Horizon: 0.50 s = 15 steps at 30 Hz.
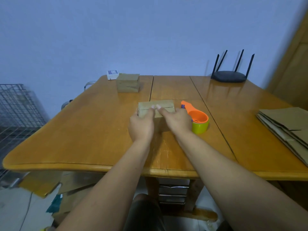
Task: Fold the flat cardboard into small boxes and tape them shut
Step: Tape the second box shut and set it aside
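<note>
Two hands pressed flat on a small box, middle of the frame.

The left hand [141, 125] and right hand [178, 121] lie side by side on the cardboard box [166, 104]. Their fingers are stretched out over the seam of its top flaps, curled round nothing. The tape dispenser [198, 118] sits just right of it (orange, with a yellow-green roll). The flat cardboard [286, 124] is stacked at the right edge, and a second box [128, 83] stands farther back on the table [83, 130].

Box [166, 104] at tabletop [83, 130] middle. Tape dispenser [198, 120] just right of box. Second box [128, 82] behind-left of it, router [229, 77] behind-right, cardboard stack [286, 124] well right, at tabletop edge.
</note>
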### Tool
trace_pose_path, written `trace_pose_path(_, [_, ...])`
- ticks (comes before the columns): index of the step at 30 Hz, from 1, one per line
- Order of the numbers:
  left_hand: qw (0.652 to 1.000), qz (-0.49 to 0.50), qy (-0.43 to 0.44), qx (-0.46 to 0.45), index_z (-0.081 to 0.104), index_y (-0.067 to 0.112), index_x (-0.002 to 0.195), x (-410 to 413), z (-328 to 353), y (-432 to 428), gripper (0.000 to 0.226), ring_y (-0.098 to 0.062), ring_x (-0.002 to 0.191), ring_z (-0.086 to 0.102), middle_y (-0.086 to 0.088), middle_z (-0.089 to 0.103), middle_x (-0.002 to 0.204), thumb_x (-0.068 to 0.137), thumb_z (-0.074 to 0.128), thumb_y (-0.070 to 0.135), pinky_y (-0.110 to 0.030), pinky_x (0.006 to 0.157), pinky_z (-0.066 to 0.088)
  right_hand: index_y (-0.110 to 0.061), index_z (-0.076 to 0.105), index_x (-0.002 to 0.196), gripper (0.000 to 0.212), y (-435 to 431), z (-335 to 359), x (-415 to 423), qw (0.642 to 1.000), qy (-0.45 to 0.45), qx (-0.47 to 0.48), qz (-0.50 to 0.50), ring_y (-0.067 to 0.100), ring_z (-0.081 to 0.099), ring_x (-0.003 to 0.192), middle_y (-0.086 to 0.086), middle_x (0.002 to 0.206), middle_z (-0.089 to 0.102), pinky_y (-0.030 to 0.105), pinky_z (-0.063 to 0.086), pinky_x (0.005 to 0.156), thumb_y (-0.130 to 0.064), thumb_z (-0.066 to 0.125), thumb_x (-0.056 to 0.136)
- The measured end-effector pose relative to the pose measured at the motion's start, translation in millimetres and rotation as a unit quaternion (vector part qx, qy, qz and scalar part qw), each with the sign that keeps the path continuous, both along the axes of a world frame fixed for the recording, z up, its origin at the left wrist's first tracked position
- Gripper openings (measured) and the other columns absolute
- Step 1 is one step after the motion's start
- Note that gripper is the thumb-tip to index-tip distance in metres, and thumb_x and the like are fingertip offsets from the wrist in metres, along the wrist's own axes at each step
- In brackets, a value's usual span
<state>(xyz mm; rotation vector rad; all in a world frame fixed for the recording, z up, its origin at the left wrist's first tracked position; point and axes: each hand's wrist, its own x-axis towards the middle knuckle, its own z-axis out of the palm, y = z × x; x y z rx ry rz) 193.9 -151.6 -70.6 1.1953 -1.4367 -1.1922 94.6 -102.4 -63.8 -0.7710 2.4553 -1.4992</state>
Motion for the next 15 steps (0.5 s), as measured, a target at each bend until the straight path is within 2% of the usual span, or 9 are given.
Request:
trace_pose_path(2, [1.0, 0.018, -0.021, -0.002, 0.055, 0.019, 0.151, -2.3, 1.3, -1.2, 0.067, -0.03, 0.131, 0.06, -0.004, 0.066, 0.141, 0.095, 0.064, 0.056, -0.038, 0.102, 0.046, -0.013, 0.067, 0.085, 0.058, -1.5, 0.7, -0.2, 1.0, 0.0, 0.002, -0.005, 0.037, 0.068, 0.099, 0.011, 0.1, 0.074, 0.036, 0.038, 0.07, -0.071, 0.068, 0.091])
trace_pose_path(4, [0.999, 0.029, -0.023, -0.011, 0.06, 0.018, 0.146, -4.2, 2.9, 1.2, 0.054, -0.033, 0.128, 0.06, -0.007, 0.068, 0.137, 0.102, 0.056, 0.049, -0.036, 0.097, 0.044, -0.007, 0.074, 0.1, 0.058, -2.3, 2.3, -2.8, 1.0, -0.004, 0.001, -0.01, 0.039, 0.067, 0.102, 0.014, 0.103, 0.074, 0.035, 0.037, 0.072, -0.063, 0.061, 0.099])
trace_pose_path(6, [0.999, 0.039, -0.02, -0.027, 0.063, 0.018, 0.142, -4.5, 2.2, 3.5, 0.045, -0.034, 0.122, 0.062, -0.008, 0.07, 0.132, 0.107, 0.048, 0.042, -0.035, 0.091, 0.043, -0.006, 0.07, 0.089, 0.051, -0.2, 3.2, -5.9, 1.0, -0.01, -0.003, -0.008, 0.04, 0.065, 0.098, 0.015, 0.093, 0.069, 0.036, 0.034, 0.071, -0.053, 0.057, 0.104])
trace_pose_path(9, [0.998, 0.049, -0.018, -0.038, 0.063, 0.02, 0.144, -5.8, -2.8, 2.7, 0.048, -0.034, 0.123, 0.062, -0.007, 0.07, 0.134, 0.109, 0.038, 0.041, -0.042, 0.1, 0.05, -0.009, 0.065, 0.078, 0.047, 2.7, 2.2, -8.0, 1.0, -0.01, -0.011, -0.006, 0.038, 0.059, 0.09, 0.013, 0.087, 0.064, 0.036, 0.035, 0.07, -0.044, 0.053, 0.108])
trace_pose_path(11, [0.998, 0.048, 0.006, -0.035, 0.071, 0.019, 0.128, -6.7, -7.2, 0.6, 0.05, -0.033, 0.114, 0.066, -0.006, 0.073, 0.119, 0.111, 0.032, 0.047, -0.044, 0.096, 0.053, -0.01, 0.064, 0.079, 0.046, 4.4, 1.5, -7.9, 1.0, -0.006, -0.021, -0.005, 0.036, 0.055, 0.088, 0.012, 0.088, 0.063, 0.035, 0.034, 0.071, -0.041, 0.051, 0.11])
trace_pose_path(13, [0.997, 0.029, 0.074, -0.013, 0.07, 0.019, 0.104, -6.9, -8.1, 2.2, 0.049, -0.027, 0.1, 0.066, -0.001, 0.071, 0.1, 0.113, 0.032, 0.048, -0.037, 0.08, 0.051, -0.012, 0.064, 0.081, 0.044, 5.9, 1.6, -5.8, 0.999, -0.005, -0.038, 0.005, 0.035, 0.055, 0.085, 0.01, 0.088, 0.063, 0.034, 0.034, 0.069, -0.04, 0.049, 0.113])
trace_pose_path(14, [0.995, 0.023, 0.098, -0.009, 0.069, 0.019, 0.103, -6.2, -8.7, 2.4, 0.048, -0.024, 0.101, 0.064, 0.0, 0.068, 0.102, 0.113, 0.033, 0.048, -0.033, 0.078, 0.048, -0.013, 0.063, 0.083, 0.043, 7.0, 1.4, -4.3, 0.999, -0.006, -0.049, 0.01, 0.032, 0.054, 0.081, 0.008, 0.087, 0.063, 0.034, 0.033, 0.065, -0.038, 0.048, 0.114])
trace_pose_path(15, [0.994, 0.023, 0.104, -0.017, 0.071, 0.017, 0.111, -5.7, -11.5, -0.5, 0.048, -0.023, 0.107, 0.062, -0.001, 0.065, 0.113, 0.112, 0.034, 0.049, -0.031, 0.082, 0.047, -0.013, 0.063, 0.086, 0.041, 7.7, 0.5, -3.2, 0.998, -0.005, -0.066, 0.018, 0.029, 0.054, 0.078, 0.006, 0.087, 0.063, 0.035, 0.032, 0.063, -0.037, 0.047, 0.115])
